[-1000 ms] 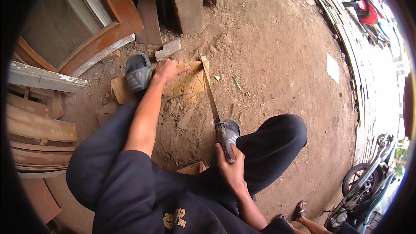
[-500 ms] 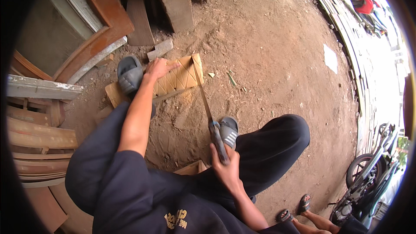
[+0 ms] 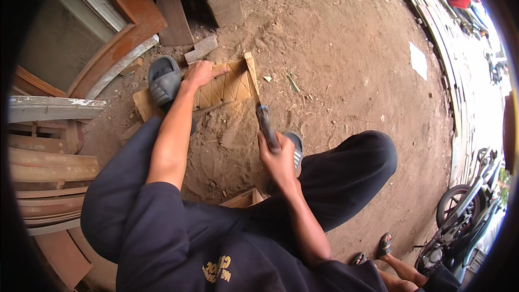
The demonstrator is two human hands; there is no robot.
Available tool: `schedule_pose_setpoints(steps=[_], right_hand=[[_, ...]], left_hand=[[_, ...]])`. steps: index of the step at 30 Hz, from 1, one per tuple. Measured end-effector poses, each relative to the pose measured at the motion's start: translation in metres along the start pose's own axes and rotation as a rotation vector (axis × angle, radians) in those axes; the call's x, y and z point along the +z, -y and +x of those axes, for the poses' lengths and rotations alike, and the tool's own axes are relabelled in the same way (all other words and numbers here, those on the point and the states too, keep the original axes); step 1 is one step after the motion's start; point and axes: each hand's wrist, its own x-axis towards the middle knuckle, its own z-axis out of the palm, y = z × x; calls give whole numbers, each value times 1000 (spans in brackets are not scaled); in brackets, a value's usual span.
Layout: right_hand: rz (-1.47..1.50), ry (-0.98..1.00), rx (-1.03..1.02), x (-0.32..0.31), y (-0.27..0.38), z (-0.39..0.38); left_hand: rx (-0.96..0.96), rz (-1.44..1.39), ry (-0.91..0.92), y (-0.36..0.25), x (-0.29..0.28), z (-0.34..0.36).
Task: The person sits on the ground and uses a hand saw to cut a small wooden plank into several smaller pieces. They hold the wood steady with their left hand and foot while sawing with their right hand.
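A pale wooden board (image 3: 221, 89), marked with crossing pencil-like lines, lies slanted near the ground. My left hand (image 3: 200, 74) grips its far edge from above, one finger stretched along the wood. My left foot, in a grey slide sandal (image 3: 165, 81), stands on the board's left part. In my right hand (image 3: 278, 157) is the dark handle of a handsaw (image 3: 265, 121), my fingers wrapped round it. The narrow blade reaches up to the board's right end, where a thin strip stands slightly apart at the cut. My right sandal is partly hidden behind my right hand.
Wooden frames (image 3: 130, 38) lean at the upper left, above stacked curved wood pieces (image 3: 54, 167). A small block (image 3: 201, 48) lies beyond the board. Wood scraps (image 3: 293, 84) dot the dirt. Another person's feet (image 3: 385, 244) and a motorbike (image 3: 457, 211) are at lower right.
My right hand and the saw have pushed forward, up toward the board, so less blade shows on my side of it. My left hand still grips the board.
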Motion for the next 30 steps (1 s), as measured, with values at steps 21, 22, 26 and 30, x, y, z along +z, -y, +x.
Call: schedule_pose_setpoints(steps=[21,22,26,30], right_hand=[[13,-72,-68,15,1,-4],[-34,-109,-56,24,10,21],[-16,13,-92,5,8,-17],[40,-44,-64,-19,-6,-71]], left_hand=[[-54,-39,12,-13,-8,-6],[-38,-39,-19,-16,-8,-2],[-83,-14,-41,10,-16,-4],[-52,-43,21,-10,-10,-6]])
